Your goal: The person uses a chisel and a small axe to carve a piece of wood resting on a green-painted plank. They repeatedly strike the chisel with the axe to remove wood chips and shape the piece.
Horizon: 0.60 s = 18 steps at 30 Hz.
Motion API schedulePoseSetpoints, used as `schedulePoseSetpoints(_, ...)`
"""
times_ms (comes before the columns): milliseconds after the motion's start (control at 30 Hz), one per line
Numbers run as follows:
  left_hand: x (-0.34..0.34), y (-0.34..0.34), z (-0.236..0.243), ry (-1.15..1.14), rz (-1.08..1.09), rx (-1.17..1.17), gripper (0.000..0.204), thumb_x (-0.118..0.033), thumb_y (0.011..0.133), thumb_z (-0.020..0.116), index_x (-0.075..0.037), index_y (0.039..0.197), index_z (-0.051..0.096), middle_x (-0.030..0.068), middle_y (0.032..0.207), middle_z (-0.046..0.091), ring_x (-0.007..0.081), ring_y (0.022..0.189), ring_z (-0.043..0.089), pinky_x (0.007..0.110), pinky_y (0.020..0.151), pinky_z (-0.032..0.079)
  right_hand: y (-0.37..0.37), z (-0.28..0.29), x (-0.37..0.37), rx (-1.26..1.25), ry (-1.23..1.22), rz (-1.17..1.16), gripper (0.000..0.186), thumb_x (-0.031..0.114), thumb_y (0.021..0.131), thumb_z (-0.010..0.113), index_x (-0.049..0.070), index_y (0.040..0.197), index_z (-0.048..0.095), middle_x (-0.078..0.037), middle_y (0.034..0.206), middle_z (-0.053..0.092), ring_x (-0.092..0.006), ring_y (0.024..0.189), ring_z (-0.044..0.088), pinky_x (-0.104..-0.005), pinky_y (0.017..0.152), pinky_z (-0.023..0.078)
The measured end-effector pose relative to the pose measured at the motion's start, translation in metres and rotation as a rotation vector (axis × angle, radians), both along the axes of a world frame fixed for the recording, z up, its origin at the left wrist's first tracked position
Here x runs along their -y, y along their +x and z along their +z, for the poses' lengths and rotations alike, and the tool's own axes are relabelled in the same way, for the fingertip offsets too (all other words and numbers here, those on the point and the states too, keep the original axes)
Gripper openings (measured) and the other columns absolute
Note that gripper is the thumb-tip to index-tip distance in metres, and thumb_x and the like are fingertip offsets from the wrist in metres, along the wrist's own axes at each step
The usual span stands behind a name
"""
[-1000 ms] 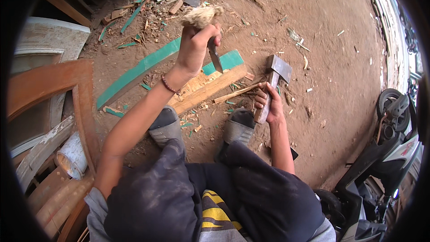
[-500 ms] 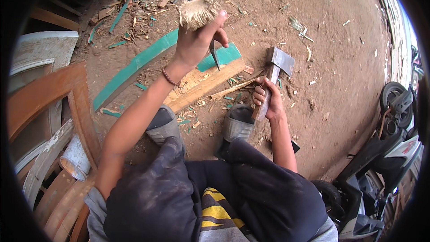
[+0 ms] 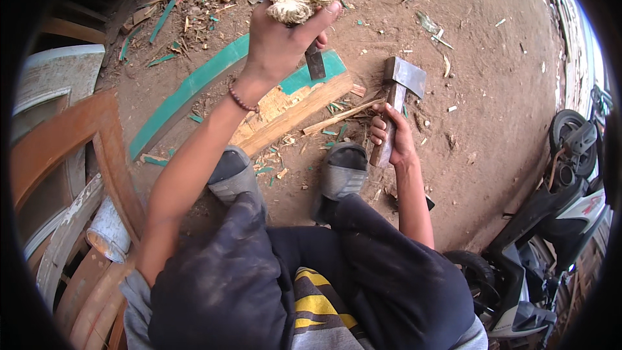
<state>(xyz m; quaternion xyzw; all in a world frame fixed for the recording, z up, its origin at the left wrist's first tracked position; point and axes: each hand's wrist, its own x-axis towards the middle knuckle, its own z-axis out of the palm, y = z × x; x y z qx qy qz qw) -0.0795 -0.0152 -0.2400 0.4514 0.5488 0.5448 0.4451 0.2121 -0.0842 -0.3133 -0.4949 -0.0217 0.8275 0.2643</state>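
Observation:
My left hand (image 3: 275, 45) is closed around a chisel (image 3: 315, 65), whose pale handle end is frayed and spread like a mushroom. The chisel's flat blade points down over the green-painted end of a wooden piece (image 3: 278, 126); whether its edge touches the paint I cannot tell. Nearer to me, that piece shows bare, rough-cut wood. In my right hand (image 3: 398, 133) is a hatchet (image 3: 405, 78), gripped by its short wooden handle, with the dark metal head pointing away from me, low over the ground to the right of the wood.
A curved green-painted plank (image 3: 188, 94) lies left of the worked piece. Wood chips and green slivers are strewn on the dirt ground. Brown frames (image 3: 107, 113) and a white bucket (image 3: 110, 233) stand at the left. A motorcycle (image 3: 538, 253) is at the right, and my sandalled feet are close to the wood.
My left hand has shifted slightly farther away, and the chisel has turned so that its blade shows its broad face. The hatchet stays in my right hand, nearly unmoved.

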Motion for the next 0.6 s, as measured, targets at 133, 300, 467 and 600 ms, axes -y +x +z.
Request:
schedulePoseSetpoints(133,0.007,0.01,-0.001,-0.056,0.118,0.23,0.028,-0.019,0.091,0.063,-0.003,0.069,0.055,0.0059,0.057,0.058,0.0137,0.048,0.058,0.028,0.043,0.045,0.001,0.0,0.015,-0.029,0.034,-0.012,0.033,0.033,0.097,0.053,0.004,0.113,0.052,0.004,0.064,0.039,-0.0059,0.048,0.037,-0.0226,0.045,0.036)
schedulePoseSetpoints(300,0.018,0.005,-0.003,-0.13,0.264,0.339,0.036,-0.02,0.09,0.064,-0.008,0.059,0.049,0.0011,0.054,0.049,0.0095,0.041,0.045,0.025,0.038,0.033,-0.004,0.009,0.03,-0.024,0.037,-0.021,0.032,0.034,0.098,0.054,0.005,0.112,0.053,0.004,0.064,0.04,-0.0059,0.049,0.037,-0.0228,0.045,0.036)
schedulePoseSetpoints(467,0.022,-0.001,-0.004,-0.088,0.446,0.451,0.05,-0.017,0.09,0.063,-0.015,0.049,0.035,-0.0033,0.048,0.039,0.0059,0.039,0.034,0.026,0.036,0.025,-0.008,0.04,0.023,0.067,0.047,-0.007,0.03,0.031,0.095,0.06,0.006,0.108,0.051,0.001,0.068,0.045,-0.0059,0.051,0.042,-0.0217,0.044,0.038)
schedulePoseSetpoints(600,0.026,-0.001,-0.009,-0.004,0.435,0.424,0.052,-0.016,0.09,0.063,-0.014,0.047,0.033,-0.0028,0.049,0.039,0.0057,0.037,0.032,0.026,0.034,0.022,-0.004,0.066,0.007,0.195,0.008,0.084,0.025,0.023,0.093,0.063,0.005,0.104,0.049,-0.002,0.07,0.051,-0.0075,0.052,0.048,-0.0236,0.044,0.043)
